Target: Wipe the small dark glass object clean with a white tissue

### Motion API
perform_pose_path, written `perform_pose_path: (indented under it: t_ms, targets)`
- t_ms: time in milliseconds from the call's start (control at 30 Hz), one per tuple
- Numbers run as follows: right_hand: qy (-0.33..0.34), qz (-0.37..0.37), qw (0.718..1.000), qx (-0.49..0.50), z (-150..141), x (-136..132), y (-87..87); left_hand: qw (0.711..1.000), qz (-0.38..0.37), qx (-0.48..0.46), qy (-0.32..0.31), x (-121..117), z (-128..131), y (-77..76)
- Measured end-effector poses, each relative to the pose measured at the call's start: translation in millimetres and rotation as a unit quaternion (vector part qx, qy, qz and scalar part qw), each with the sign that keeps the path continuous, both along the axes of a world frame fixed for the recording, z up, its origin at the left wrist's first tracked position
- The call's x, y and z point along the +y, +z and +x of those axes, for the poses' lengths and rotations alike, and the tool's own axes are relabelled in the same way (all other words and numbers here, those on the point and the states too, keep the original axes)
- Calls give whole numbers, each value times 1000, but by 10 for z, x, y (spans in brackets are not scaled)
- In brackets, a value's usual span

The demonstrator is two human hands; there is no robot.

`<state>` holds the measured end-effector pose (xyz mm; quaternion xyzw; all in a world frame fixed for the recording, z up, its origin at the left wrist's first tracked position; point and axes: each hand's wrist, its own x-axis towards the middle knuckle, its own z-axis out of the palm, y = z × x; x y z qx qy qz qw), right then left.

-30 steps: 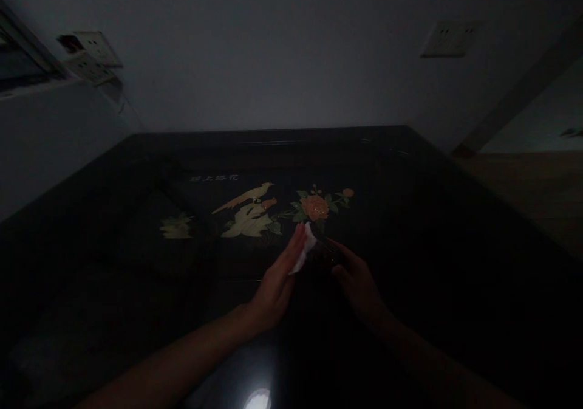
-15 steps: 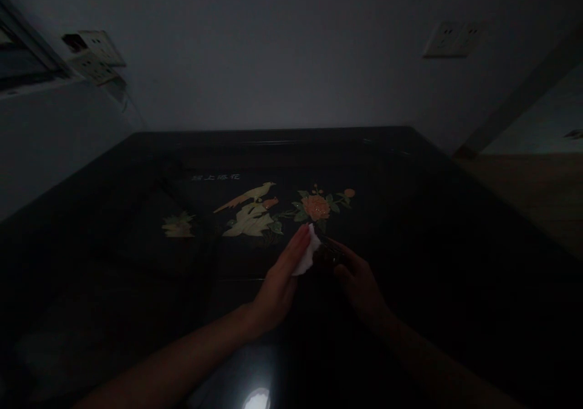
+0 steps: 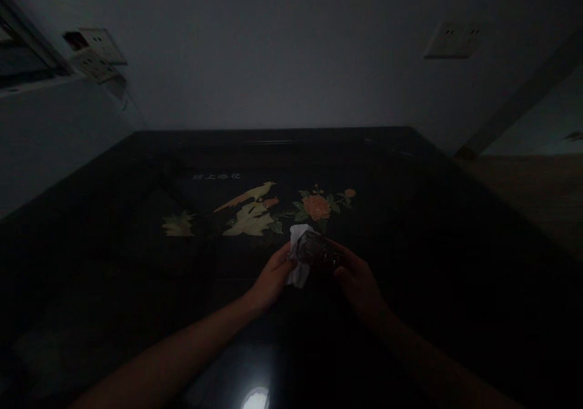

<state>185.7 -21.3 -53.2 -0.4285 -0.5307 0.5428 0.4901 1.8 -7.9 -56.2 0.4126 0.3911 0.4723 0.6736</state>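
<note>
Left hand [image 3: 272, 278] clamps a crumpled white cloth [image 3: 299, 275] at nine o'clock on a dark glossy object [image 3: 321, 252] (shape lost in gloom!), right hand [image 3: 357, 278] grips its three-o'clock side; orange inlaid flower [image 3: 316, 207] at twelve.

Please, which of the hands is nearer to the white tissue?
Left. The left hand grips the white tissue; the right hand is to its right, holding a dark glossy object.

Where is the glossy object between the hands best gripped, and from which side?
The glossy object is probably best gripped at its right end, from the right, as the right hand does: its left end lies against the white tissue in the left hand.
</note>
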Motion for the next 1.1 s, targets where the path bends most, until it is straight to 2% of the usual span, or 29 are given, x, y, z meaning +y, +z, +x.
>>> perform_pose_path:
  t_ms: [100,200,300,433,567,633,700,933,1100]
  targets:
    - [0,-9,1000,-5,4,-3,13,997,57,49,27,-41,-17,8]
    - [-1,-20,1000,-12,9,-9,22,979,146,137,32,-86,-54,30]
    - [-10,-17,1000,-16,6,-16,32,943,261,206,11,-118,-92,69]
    - [-18,-16,1000,-7,-4,-21,42,882,404,244,-23,-132,-112,99]
    - [-34,-27,999,-9,-9,-11,28,827,495,263,-40,-132,-96,55]
    - [-38,-30,999,-1,-9,-6,17,814,515,265,-49,-137,-86,34]
    - [-38,-29,999,1,-7,-3,9,822,500,268,-49,-147,-79,33]
    - [-31,-37,999,4,7,-2,-5,893,384,233,-16,-154,-69,110]
    - [-15,-43,999,4,-1,-15,15,960,204,187,38,-98,-40,111]
